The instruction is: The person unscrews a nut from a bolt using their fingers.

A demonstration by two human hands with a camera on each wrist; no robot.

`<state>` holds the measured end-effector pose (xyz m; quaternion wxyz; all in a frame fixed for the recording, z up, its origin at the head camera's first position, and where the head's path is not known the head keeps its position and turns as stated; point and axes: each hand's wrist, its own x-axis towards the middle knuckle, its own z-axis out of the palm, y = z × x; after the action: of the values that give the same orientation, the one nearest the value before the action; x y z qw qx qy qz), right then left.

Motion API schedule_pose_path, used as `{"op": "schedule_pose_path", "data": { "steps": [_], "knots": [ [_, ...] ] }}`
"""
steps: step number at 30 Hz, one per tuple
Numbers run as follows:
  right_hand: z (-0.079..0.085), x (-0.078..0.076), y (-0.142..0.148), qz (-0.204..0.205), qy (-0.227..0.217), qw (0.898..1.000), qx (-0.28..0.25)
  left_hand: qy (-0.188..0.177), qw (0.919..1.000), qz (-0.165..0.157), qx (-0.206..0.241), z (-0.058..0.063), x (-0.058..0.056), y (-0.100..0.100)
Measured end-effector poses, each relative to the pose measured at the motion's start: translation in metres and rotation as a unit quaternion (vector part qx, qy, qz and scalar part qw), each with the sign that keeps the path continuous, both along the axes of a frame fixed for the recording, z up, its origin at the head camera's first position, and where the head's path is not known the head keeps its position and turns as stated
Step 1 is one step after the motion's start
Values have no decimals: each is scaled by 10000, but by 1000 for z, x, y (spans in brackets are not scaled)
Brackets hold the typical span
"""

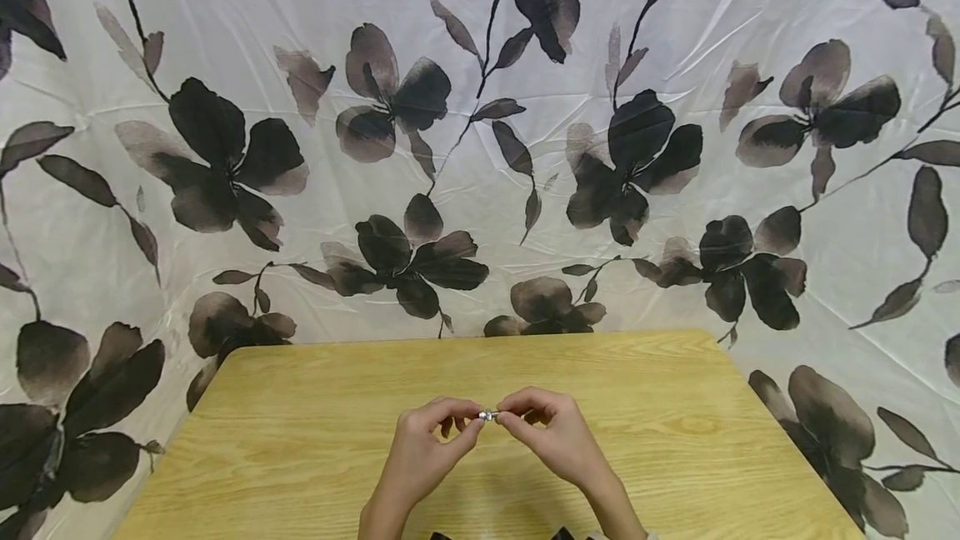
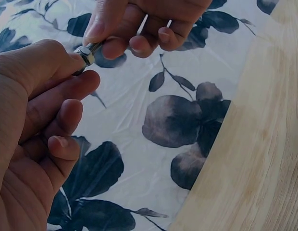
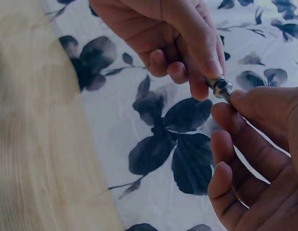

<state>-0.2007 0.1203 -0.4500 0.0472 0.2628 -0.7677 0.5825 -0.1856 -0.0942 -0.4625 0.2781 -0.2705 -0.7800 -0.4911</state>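
Observation:
A small metal bolt [image 1: 489, 416] with a nut [image 3: 221, 89] on its thread is held between the two hands, above the table. The left hand [image 1: 429, 444] pinches the bolt's head end between thumb and index finger, which partly hide it. From the other side, the right hand [image 1: 552, 433] grips the tip of the threaded shank [image 2: 94, 47] with thumb and index finger. The nut shows in the short gap between the two sets of fingertips. In the wrist views, the other fingers of both hands are loosely bent.
Beneath the hands lies a wooden table [image 1: 315, 407] with light grain and rounded far corners. A white cloth [image 1: 517, 190] printed with dark flowers hangs behind it and along both sides. Small dark objects [image 1: 561, 533] show at the bottom edge of the head view.

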Motion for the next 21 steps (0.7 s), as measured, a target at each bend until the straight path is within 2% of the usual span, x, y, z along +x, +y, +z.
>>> {"op": "schedule_pose_path", "data": {
  "steps": [13, 21],
  "knots": [
    [-2, 0, -3, 46, -386, 9989, 245, 15, 10000, 13, -49, 1, 0, 0],
    [-2, 2, -5, 51, -142, 9997, 191, -32, 10000, -46, -19, 1, 1, 0]
  ]
}}
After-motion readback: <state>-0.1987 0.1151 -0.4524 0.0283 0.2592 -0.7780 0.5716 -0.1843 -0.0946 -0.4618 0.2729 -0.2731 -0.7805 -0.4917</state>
